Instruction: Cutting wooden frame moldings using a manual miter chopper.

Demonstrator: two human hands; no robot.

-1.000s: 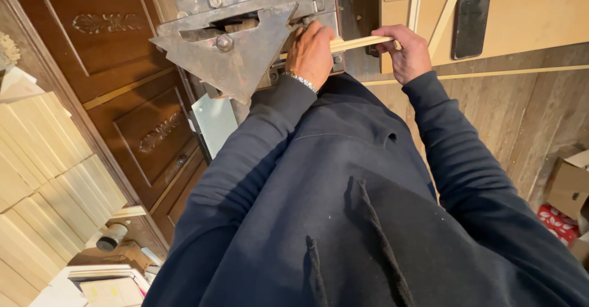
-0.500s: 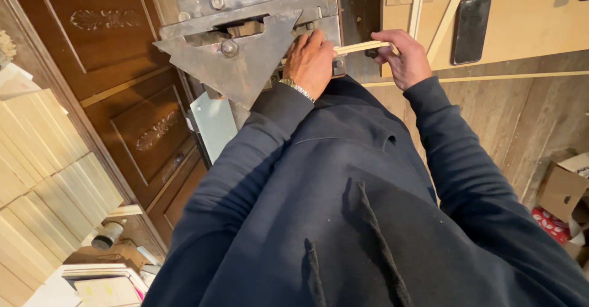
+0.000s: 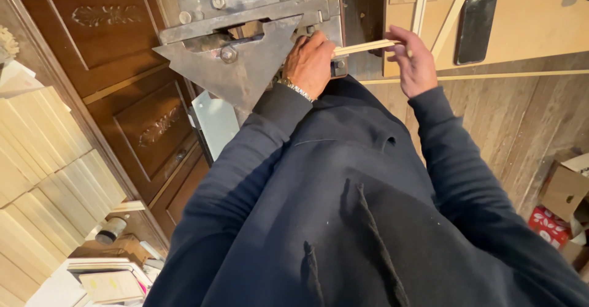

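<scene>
At metal machine [image 3: 257, 31] edge: both hands [image 3: 308, 63] grip wooden strip [image 3: 366, 47].

A dark phone screen [image 3: 475, 28] lies on the bench; red-patterned cardboard box [image 3: 559, 218] on floor.

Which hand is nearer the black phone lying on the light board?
Right. The right hand grips the thin wooden strip just left of the phone; the left hand is farther, against the metal machine.

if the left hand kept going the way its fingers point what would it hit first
Most likely the grey metal machine: the left hand already rests against its body beside the thin wooden strip, though depth is hard to judge.
</scene>
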